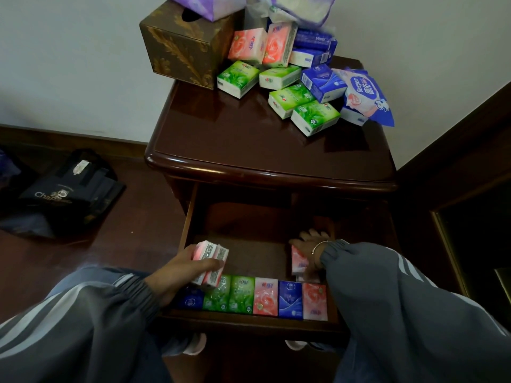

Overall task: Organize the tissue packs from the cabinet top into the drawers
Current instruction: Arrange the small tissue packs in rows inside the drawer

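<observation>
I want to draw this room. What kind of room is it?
Probably a bedroom: a dark wooden bedside cabinet stands against the wall, a tissue box sits on top, and a bag lies on the floor.

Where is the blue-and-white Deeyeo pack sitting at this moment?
Head view: the Deeyeo pack lies at the right edge of the cabinet top, just right of a blue tissue pack.

Left sleeve left of drawer, right sleeve right of it: dark grey, pale stripes, elastic cuffs. Silver bangle at right wrist.
</observation>
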